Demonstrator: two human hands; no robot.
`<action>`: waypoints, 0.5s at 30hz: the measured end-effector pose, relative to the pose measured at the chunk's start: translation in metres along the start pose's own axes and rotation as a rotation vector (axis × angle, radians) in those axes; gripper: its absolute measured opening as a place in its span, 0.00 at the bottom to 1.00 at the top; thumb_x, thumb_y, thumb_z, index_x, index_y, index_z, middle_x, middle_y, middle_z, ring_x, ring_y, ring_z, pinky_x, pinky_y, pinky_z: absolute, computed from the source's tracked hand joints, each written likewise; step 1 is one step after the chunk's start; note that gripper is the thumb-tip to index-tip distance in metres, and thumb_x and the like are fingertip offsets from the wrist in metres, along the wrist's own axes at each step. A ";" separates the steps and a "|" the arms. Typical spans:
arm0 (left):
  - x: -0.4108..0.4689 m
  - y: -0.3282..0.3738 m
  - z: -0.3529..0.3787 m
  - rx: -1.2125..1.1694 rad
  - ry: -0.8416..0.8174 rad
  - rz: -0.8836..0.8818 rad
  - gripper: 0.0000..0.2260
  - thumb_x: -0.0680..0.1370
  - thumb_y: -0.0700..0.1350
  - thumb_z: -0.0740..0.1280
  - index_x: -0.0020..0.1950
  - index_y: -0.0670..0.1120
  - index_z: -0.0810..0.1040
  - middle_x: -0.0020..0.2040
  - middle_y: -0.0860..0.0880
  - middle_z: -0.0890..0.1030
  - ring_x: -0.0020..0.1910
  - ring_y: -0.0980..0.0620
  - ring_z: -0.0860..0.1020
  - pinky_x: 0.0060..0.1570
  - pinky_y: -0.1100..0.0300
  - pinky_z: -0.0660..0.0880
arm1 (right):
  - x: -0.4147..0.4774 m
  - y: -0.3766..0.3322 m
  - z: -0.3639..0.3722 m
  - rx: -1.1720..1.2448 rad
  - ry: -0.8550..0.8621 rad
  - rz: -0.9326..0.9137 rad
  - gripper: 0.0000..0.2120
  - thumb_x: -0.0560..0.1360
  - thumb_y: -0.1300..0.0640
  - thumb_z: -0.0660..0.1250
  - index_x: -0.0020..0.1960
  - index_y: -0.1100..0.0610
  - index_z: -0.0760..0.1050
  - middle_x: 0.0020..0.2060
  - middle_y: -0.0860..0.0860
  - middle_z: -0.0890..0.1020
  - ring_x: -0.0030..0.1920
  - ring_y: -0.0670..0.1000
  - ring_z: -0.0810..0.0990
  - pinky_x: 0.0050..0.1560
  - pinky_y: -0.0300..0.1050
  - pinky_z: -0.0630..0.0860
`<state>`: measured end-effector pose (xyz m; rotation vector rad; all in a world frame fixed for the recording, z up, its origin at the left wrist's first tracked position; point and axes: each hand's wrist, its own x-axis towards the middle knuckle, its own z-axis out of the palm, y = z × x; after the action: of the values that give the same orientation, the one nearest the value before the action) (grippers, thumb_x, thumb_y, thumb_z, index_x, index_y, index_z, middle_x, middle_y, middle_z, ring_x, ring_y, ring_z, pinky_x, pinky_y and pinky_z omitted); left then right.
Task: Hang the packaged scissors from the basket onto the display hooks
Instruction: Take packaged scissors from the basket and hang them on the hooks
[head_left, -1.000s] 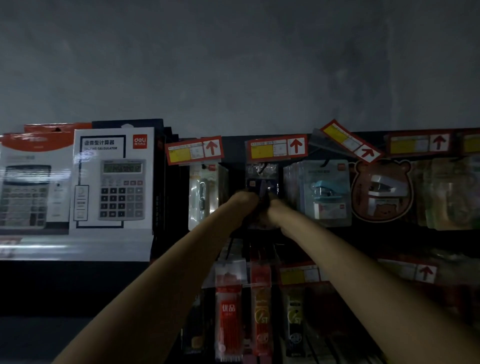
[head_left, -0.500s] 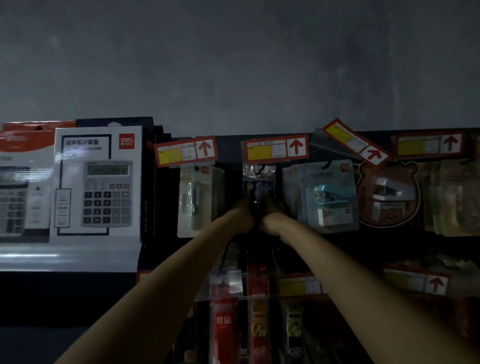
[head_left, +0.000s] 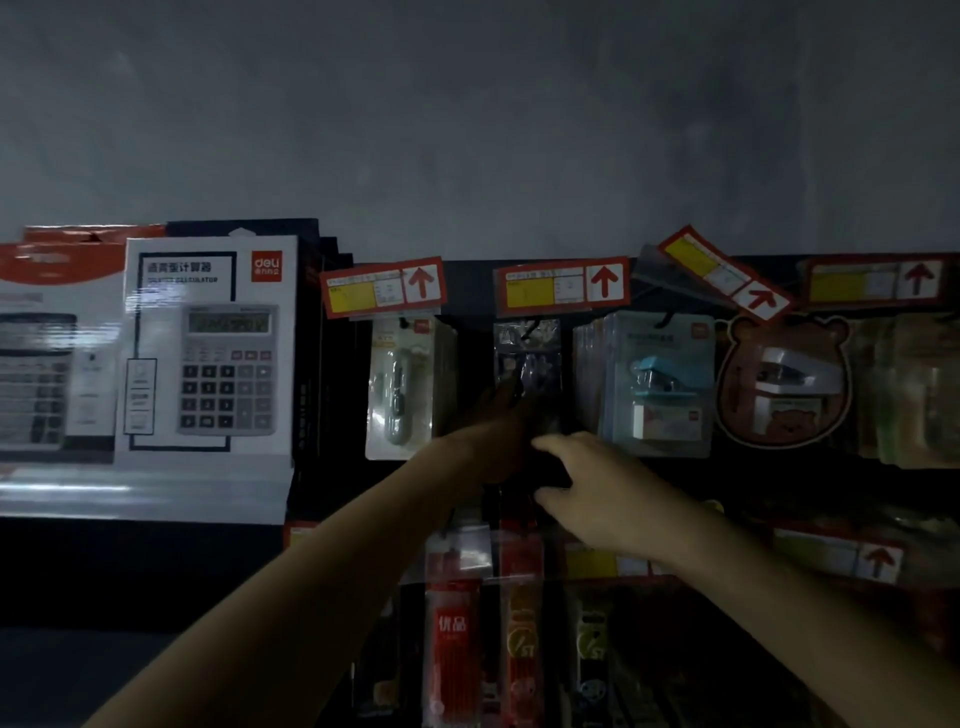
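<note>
The packaged scissors (head_left: 527, 358), a dark clear pack, hang on the display hook under a red and yellow price tag (head_left: 561, 286). My left hand (head_left: 496, 434) is in shadow at the pack's lower left, its fingers on the pack's lower part. My right hand (head_left: 589, 480) is just below and to the right of the pack, closer to me, thumb and forefinger spread apart with nothing plainly held. The pack's bottom edge is lost in the dark. No basket is in view.
A pack with a grey tool (head_left: 402, 389) hangs left of the scissors and blue stapler packs (head_left: 660, 384) hang right, then a bear-shaped pack (head_left: 784, 384). Calculator boxes (head_left: 208, 348) stand on the left shelf. Red pen packs (head_left: 454, 644) hang below.
My right hand has let go of the pack and drawn back down and to the right, fingers spreading. My left hand stays at the pack. The view shifted slightly.
</note>
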<state>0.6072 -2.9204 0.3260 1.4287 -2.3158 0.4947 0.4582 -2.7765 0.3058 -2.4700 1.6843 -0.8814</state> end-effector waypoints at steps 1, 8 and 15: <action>0.003 0.002 0.001 0.047 0.019 0.000 0.35 0.81 0.59 0.60 0.84 0.53 0.49 0.84 0.47 0.44 0.82 0.41 0.46 0.78 0.37 0.54 | -0.015 0.000 0.002 -0.015 0.059 -0.032 0.28 0.82 0.49 0.64 0.79 0.49 0.63 0.73 0.49 0.68 0.68 0.50 0.73 0.64 0.42 0.73; 0.026 0.016 0.010 0.224 0.108 -0.066 0.38 0.81 0.65 0.58 0.83 0.55 0.40 0.83 0.49 0.37 0.81 0.43 0.36 0.77 0.36 0.44 | -0.053 0.015 0.000 -0.028 0.272 -0.137 0.21 0.81 0.37 0.59 0.72 0.40 0.68 0.65 0.33 0.72 0.63 0.37 0.72 0.61 0.35 0.71; 0.047 0.014 0.018 0.268 0.235 -0.107 0.38 0.80 0.65 0.58 0.83 0.54 0.43 0.83 0.48 0.38 0.81 0.39 0.38 0.76 0.32 0.46 | -0.054 0.027 0.003 -0.075 0.231 -0.164 0.21 0.80 0.35 0.58 0.72 0.38 0.66 0.64 0.32 0.69 0.62 0.37 0.71 0.63 0.38 0.72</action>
<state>0.5728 -2.9595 0.3316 1.5114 -2.0340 0.9168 0.4228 -2.7418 0.2705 -2.6780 1.6216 -1.1834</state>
